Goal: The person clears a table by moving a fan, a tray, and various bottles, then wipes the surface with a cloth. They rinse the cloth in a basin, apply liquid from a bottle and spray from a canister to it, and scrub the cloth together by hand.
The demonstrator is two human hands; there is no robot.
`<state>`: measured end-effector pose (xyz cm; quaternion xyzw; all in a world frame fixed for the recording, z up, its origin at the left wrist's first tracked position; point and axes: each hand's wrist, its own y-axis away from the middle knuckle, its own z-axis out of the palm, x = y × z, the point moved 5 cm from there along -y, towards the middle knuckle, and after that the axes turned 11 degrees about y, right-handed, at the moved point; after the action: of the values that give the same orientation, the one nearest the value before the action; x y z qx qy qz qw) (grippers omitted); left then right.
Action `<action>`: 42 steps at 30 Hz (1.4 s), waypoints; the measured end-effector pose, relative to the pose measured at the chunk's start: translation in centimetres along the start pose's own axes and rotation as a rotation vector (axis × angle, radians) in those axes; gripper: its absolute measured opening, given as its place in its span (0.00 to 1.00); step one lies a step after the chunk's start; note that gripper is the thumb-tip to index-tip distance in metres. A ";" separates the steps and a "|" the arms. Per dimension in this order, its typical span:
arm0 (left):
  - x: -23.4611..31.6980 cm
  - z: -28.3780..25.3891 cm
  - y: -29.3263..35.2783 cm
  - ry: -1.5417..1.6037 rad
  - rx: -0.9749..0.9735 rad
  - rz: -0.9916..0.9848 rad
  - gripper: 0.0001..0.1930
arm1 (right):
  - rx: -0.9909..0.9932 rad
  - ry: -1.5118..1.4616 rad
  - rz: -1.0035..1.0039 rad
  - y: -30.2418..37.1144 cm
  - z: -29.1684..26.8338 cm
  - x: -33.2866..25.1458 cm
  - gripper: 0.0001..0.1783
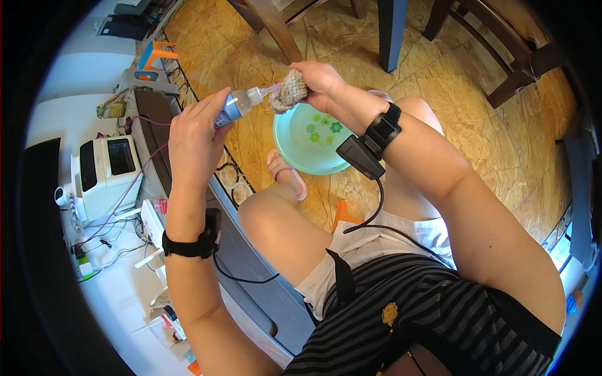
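My left hand (199, 128) is wrapped round a clear squeeze bottle (235, 108) with a blue label and a pale pointed nozzle. The bottle is tilted sideways, its tip reaching the edge of a small grey-beige knitted piece (290, 91). I cannot tell whether the tip touches it or whether liquid comes out. That piece is gripped by my right hand (320, 84), whose fingertips are partly hidden behind it. Both hands are raised over the far side of a light aqua basin (283, 147) with green flower shapes on its bottom.
Wooden chair legs (279, 31) and a dark blue post (390, 34) stand beyond the basin. Along the left lie a white boxy machine (106, 169), cables and an orange-and-blue stool (153, 56). Below me is an orange seat edge (343, 213). Black cables trail from both wristbands.
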<state>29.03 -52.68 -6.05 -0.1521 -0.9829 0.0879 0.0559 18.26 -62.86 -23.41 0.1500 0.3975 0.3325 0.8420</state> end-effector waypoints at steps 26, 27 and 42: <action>-2.2 10.1 3.7 1.486 0.158 -0.632 0.25 | -0.513 0.191 -0.043 2.2 1.4 -2.7 0.12; -2.4 10.5 3.8 1.481 0.124 -0.629 0.27 | -0.539 0.216 -0.028 2.4 1.5 -2.5 0.14; -4.3 11.0 4.7 1.221 -0.025 -0.631 0.29 | -0.500 0.760 -0.162 2.0 1.6 -1.7 0.15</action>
<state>32.98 -51.36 -18.02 0.1183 -0.7735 -0.0455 0.6210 17.81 -62.50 -20.43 -0.2217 0.5961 0.3828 0.6701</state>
